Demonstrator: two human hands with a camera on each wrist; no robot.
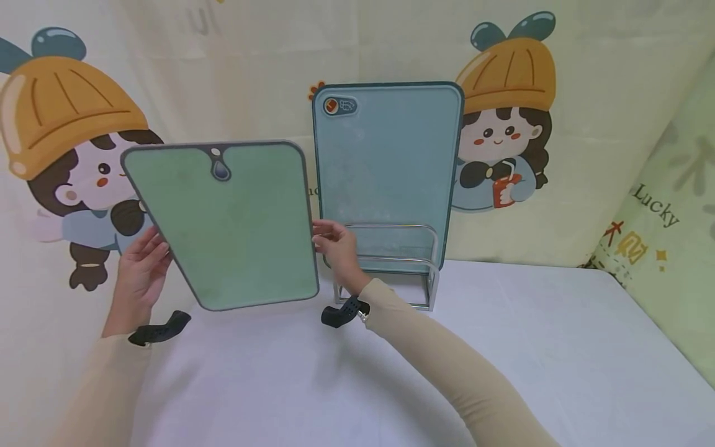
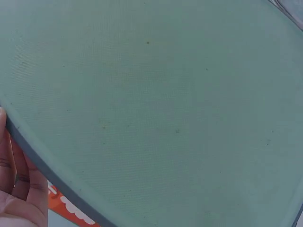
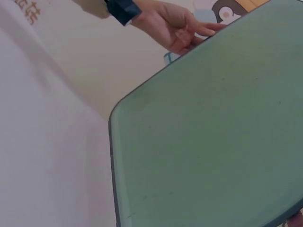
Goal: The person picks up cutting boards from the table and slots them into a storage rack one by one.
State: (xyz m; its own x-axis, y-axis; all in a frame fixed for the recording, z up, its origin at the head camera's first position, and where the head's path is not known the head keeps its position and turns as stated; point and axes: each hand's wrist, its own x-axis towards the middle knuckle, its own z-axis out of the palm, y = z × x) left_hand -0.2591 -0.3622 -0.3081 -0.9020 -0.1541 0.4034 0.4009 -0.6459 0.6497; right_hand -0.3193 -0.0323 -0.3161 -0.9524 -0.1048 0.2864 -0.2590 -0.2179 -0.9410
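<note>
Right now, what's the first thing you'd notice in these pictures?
First the green cutting board, held up in the air above the white table by the left hand and the right hand at its side edges. Just behind it, a taller blue cutting board stands upright in a metal rack, before a backdrop of cartoon girls in orange hats.

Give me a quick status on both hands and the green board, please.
Left hand and right hand grip green cutting board by its side edges, lifted off table. Blue board stands in metal rack behind. Nothing in the way.
</note>
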